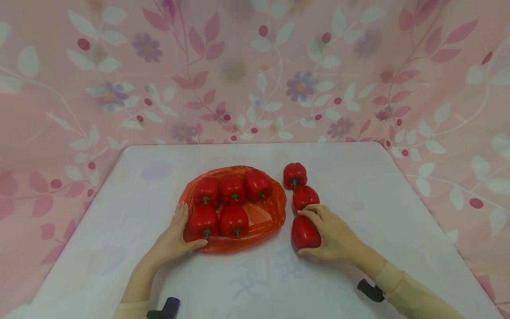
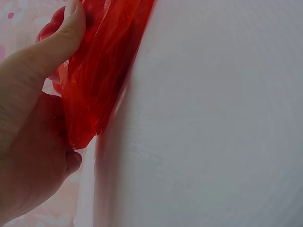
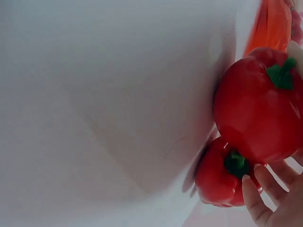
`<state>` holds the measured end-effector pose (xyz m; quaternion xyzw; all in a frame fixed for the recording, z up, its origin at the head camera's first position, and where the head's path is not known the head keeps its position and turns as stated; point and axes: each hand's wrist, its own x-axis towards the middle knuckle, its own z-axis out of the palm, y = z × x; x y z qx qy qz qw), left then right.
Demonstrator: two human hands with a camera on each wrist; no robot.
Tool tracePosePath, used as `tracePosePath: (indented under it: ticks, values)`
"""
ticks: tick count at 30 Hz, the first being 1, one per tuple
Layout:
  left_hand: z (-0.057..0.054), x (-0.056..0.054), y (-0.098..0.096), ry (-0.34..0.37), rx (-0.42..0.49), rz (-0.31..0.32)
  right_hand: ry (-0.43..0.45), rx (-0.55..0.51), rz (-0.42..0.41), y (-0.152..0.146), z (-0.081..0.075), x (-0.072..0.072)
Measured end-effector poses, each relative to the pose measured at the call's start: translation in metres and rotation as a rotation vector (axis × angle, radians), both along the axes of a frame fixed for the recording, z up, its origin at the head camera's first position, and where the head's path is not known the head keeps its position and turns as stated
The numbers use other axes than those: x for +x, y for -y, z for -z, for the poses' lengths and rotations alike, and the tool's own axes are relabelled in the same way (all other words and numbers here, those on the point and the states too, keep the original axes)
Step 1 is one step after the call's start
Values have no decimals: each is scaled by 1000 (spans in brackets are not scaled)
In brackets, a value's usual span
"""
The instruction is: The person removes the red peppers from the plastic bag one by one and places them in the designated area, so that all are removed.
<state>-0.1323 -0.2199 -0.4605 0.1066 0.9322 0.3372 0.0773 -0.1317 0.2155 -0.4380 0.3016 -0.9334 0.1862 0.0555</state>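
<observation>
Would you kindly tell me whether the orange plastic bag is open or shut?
Open: the orange bag is spread wide, five red peppers showing inside.

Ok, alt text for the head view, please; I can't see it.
The right hand grips the nearest of three red bell peppers in a line. To their left, the left hand touches an orange plastic bag with five more peppers in it. The white table stands before a pink floral backdrop.
</observation>
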Motion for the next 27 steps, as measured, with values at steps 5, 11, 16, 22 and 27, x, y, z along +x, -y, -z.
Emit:
tracePosePath:
  ticks: [5, 11, 16, 22, 27]
  values:
    - [0, 0, 0, 0, -4, -2, -9, 7, -8, 3, -1, -1]
    - [-1, 0, 0, 3, -2, -3, 26, 29, -7, 9, 0, 2]
    - [-1, 0, 0, 1, -1, 2, 7, 41, 27, 9, 1, 3]
    - [-1, 1, 0, -4, 3, 3, -31, 71, 40, 7, -2, 2]
    - [-1, 1, 0, -4, 8, 4, -45, 26, 69, 8, -7, 1]
